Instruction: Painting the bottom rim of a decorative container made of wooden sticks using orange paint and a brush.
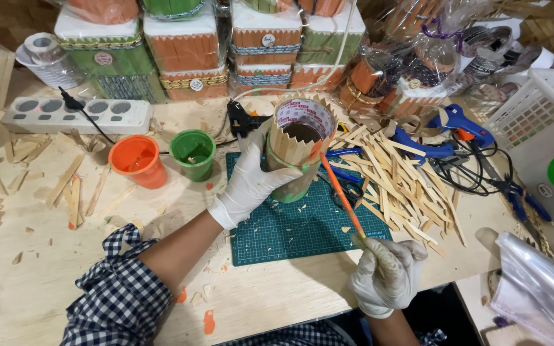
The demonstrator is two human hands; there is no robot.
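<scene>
My left hand [249, 181], in a white glove, grips a cylinder made of pointed wooden sticks [296, 148] with a tape roll seated in its top, held above the green cutting mat [293, 224]. Part of the cylinder's lower side is painted green and orange. My right hand [386, 272], also gloved, holds an orange-handled paintbrush [341, 192] whose tip touches the cylinder's right side. An orange cup of paint [137, 160] and a green cup of paint [193, 154] stand left of the mat.
A heap of pointed wooden sticks [399, 176] lies right of the mat, with blue glue guns [456, 128] and cables behind. Painted stick boxes [193, 51] line the back. A white power strip [75, 114] sits far left, a white basket [540, 122] far right.
</scene>
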